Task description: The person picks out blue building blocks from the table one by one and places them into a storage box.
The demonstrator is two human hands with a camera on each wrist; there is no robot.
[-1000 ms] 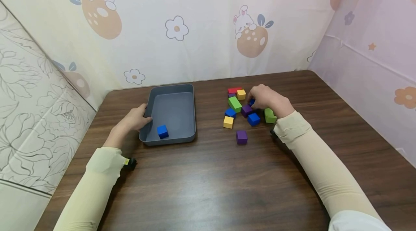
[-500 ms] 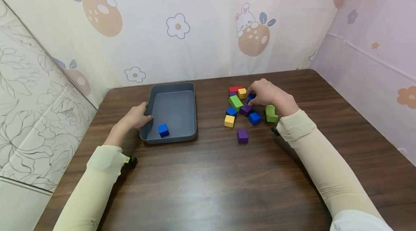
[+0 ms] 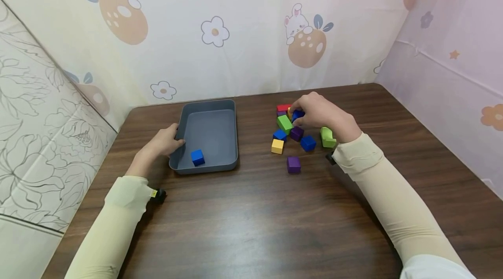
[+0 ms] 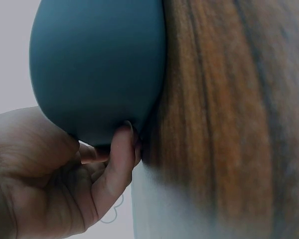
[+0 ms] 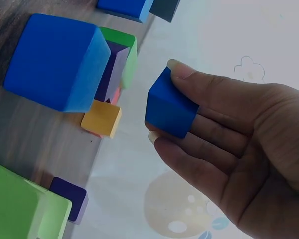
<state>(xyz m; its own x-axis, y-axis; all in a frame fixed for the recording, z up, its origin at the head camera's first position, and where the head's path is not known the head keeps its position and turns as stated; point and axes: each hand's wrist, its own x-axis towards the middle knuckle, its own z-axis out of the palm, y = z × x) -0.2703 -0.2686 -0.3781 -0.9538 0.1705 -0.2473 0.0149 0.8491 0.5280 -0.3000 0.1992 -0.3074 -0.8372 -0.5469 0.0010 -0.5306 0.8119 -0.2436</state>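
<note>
My left hand (image 3: 163,142) grips the left wall of a grey rectangular tray (image 3: 212,128), thumb over the rim. The left wrist view shows its fingers curled at the tray's outer end. Inside the tray, near its front left corner, lies a blue cube (image 3: 198,157). Over the back of a loose group of blocks, my right hand (image 3: 320,113) pinches another blue cube (image 5: 170,107) between thumb and fingertips. In the right wrist view this cube is lifted above the table. A yellow block behind it is partly hidden in the head view.
Around the right hand lie a green block (image 3: 284,124), purple cubes (image 3: 293,164), blue cubes (image 3: 308,143), a yellow cube (image 3: 277,146) and a red block (image 3: 284,108). A notched green block (image 3: 327,137) sits under the right wrist. A patterned curtain (image 3: 251,30) hangs behind the brown table (image 3: 220,226).
The right hand has raised the blue cube from among the blocks and shifted slightly left and up. The left hand and the tray have stayed in place.
</note>
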